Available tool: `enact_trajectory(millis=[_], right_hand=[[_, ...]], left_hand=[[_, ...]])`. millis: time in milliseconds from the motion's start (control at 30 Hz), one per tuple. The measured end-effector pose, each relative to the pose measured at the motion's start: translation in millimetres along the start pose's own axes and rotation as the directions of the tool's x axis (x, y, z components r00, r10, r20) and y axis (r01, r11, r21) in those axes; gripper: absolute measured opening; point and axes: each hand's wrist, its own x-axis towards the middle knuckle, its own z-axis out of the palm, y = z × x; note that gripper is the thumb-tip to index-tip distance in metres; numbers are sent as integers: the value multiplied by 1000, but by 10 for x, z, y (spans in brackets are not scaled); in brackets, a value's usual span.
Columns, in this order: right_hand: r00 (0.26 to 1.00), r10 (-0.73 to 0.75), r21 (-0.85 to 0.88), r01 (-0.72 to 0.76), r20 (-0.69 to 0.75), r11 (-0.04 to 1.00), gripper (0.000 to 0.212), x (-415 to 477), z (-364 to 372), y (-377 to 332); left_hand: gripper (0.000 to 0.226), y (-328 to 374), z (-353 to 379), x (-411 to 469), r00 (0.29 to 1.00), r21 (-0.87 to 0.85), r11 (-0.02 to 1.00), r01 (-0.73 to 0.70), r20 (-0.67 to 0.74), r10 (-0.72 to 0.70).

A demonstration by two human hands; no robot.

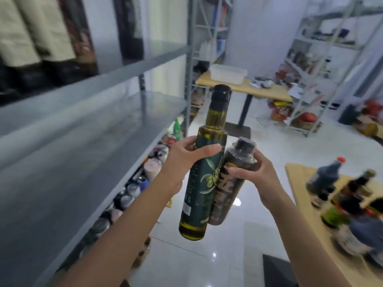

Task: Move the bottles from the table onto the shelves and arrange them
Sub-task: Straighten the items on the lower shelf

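Note:
My left hand (186, 158) grips a tall green olive oil bottle (204, 183) around its shoulder, black cap up. Beside it my right hand (255, 172) holds a shorter dark brown bottle (228, 189) just under its black cap; the two bottles touch. Both hang in the air over the floor, between the grey metal shelves (87, 129) on the left and the wooden table (298, 183) at the right. Several dark bottles (339, 199) stand on that table, blurred.
The grey shelf board at mid height is bare; the one above holds dark bottles with pale labels (37, 44). Cans and jars (132, 189) line the lowest shelf. A second table with a white tub (228, 73) and more racks (315, 65) stand across the tiled floor.

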Motion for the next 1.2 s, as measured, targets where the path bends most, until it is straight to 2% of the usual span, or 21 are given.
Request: enact_trajectory(millis=[200,333,500,600,700,933,1033,1200], right_hand=[[977,-94,124,71,192,990,60,435,616,-225],[936,-196,206,139,293,969,57,742,813,-386],[857,-339,287,237,388,928,57,1178,921,-676],[811,-408,374,255,419,892,47,1477,974,-867],[782,-449,430,259,433,865,48,1790,1034,-1044],[689,-544,502,294,478,813,36,2373,1235,-1442],[665,-568,544,279,484,791,43,2512,1342,-1592],[589,-624,621,247,513,744,41,2574,1545,-1845]], left_hand=[[34,364,-518,-110,979,66,990,-126,-153,135],[44,631,-662,-70,921,177,960,-215,-291,260],[50,1006,-700,87,753,364,881,-303,-474,455],[49,1256,-693,197,628,491,803,-338,-518,581],[45,1510,-676,332,503,610,721,-329,-533,680],[48,1938,-610,538,265,808,562,-180,-510,818],[48,2066,-622,516,198,836,532,-137,-503,841],[45,2218,-662,362,67,885,466,24,-466,882]])
